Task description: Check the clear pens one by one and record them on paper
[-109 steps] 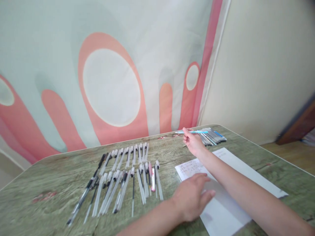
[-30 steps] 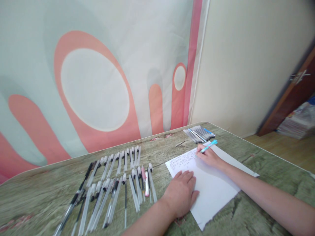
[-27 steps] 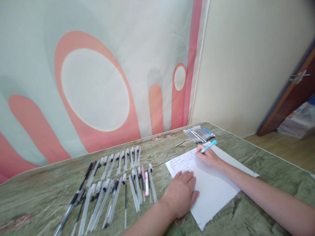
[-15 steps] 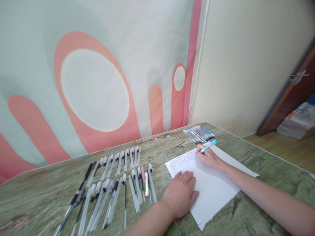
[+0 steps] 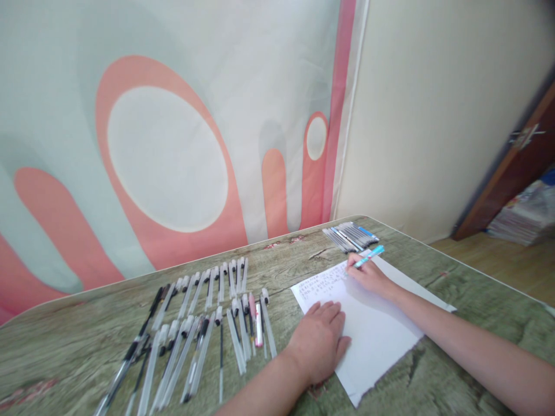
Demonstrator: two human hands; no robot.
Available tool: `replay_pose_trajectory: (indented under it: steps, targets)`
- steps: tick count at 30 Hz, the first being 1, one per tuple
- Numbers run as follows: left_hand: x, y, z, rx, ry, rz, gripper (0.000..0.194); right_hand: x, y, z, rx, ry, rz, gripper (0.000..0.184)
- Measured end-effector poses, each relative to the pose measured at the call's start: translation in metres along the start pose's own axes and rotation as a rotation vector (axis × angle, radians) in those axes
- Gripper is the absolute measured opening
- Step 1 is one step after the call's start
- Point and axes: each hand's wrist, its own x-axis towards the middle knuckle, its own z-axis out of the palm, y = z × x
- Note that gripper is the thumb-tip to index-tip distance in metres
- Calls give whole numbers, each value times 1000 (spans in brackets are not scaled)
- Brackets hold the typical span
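Note:
A white sheet of paper [image 5: 381, 329] with a torn lower edge lies on the table, its upper left part covered with rows of small handwriting. My right hand [image 5: 366, 274] is closed around a light blue pen [image 5: 369, 256], the fingers near the pen's lower end at the writing. The pen's tip is hidden by the fingers. Flat on the paper's left edge rests my left hand [image 5: 321, 341], fingers stretched out and holding nothing. To its left lie several pens with clear barrels [image 5: 208, 346], set out in two rows.
A row of grey and blue pens [image 5: 350, 237] lies beyond the paper near the table's far corner. The wood-patterned table [image 5: 299, 260] meets a printed pink and grey backdrop [image 5: 173, 156]. A brown door [image 5: 511, 167] stands at the right.
The blue pen's upper end has shifted slightly right and up as my right hand moved a little. My left hand and the paper have stayed put.

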Motion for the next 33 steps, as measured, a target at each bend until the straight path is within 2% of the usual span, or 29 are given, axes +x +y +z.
replay_pose_trajectory:
  steps: [7, 11, 16, 22, 26, 29, 33]
  targets:
    - [-1, 1, -2, 19, -18, 6, 38, -1, -6, 3, 136, 25, 68, 11]
    - [-2, 0, -1, 15, -15, 17, 39, -1, -25, 13, 163, -62, 57, 16]
    - [-2, 0, 2, 44, 1, 32, 42, 6, -64, 45, 282, -262, -15, 21]
    - [-2, -2, 6, 74, -31, 32, 42, 16, -101, 85, 510, -344, 17, 33]
    - [2, -4, 12, 93, -38, 36, 46, 8, -106, 90, 621, -443, 28, 29]
    - [3, -4, 15, 139, -47, 51, 40, 3, -101, 88, 665, -415, 56, 24]
    - [2, -2, 13, 204, -33, 80, 29, 1, -96, 87, 620, -360, 23, 22]
